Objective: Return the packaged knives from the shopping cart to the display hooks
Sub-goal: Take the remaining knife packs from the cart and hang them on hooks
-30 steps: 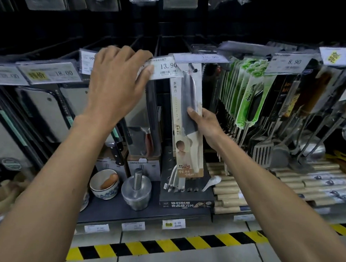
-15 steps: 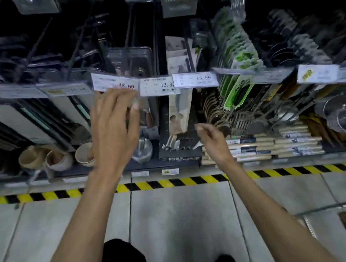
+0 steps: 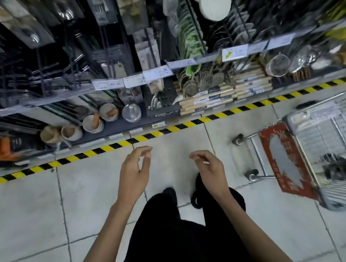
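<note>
My left hand (image 3: 134,172) and my right hand (image 3: 210,170) hang over the tiled floor in front of me, both empty with fingers loosely curled and apart. The packaged knife (image 3: 146,55) hangs on its display hook behind the white price tags (image 3: 157,73), well above and beyond both hands. The wire shopping cart (image 3: 321,153) stands at the right with a red sign on its front. Dark packages (image 3: 342,167) lie in its basket; they are too blurred to identify.
A yellow-and-black hazard stripe (image 3: 168,129) runs along the shelf base. The bottom shelf holds mortars (image 3: 91,124), a metal pot (image 3: 131,113) and wooden rolling pins (image 3: 206,99). Utensils and strainers hang at the right. My dark trousers and shoes are below my hands.
My right hand let go of the knife package, which stays on the hook. Both hands dropped away from the shelf, and the view tilted down and right, bringing the cart in.
</note>
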